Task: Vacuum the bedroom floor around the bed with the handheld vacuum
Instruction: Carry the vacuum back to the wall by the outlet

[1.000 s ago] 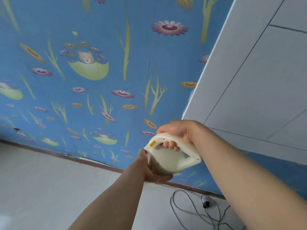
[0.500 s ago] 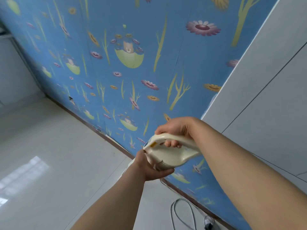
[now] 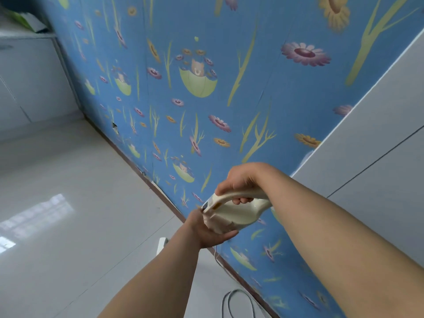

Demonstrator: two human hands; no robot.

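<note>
A cream handheld vacuum is held up in front of me, above the pale tiled floor. My right hand is wrapped around its top handle. My left hand cups the front underside of its body; the nozzle end is hidden behind that hand. The bed is not in view.
A blue flowered wall runs diagonally behind the vacuum, with a brown skirting line at its foot. A white cabinet side stands at the right. A grey cable loop lies on the floor at the bottom. White cupboards are at the far left.
The view has swung left and tilted, bringing more floor and the left cupboards into sight. Both hands keep their hold on the vacuum, and the black plug on the floor has left the frame.
</note>
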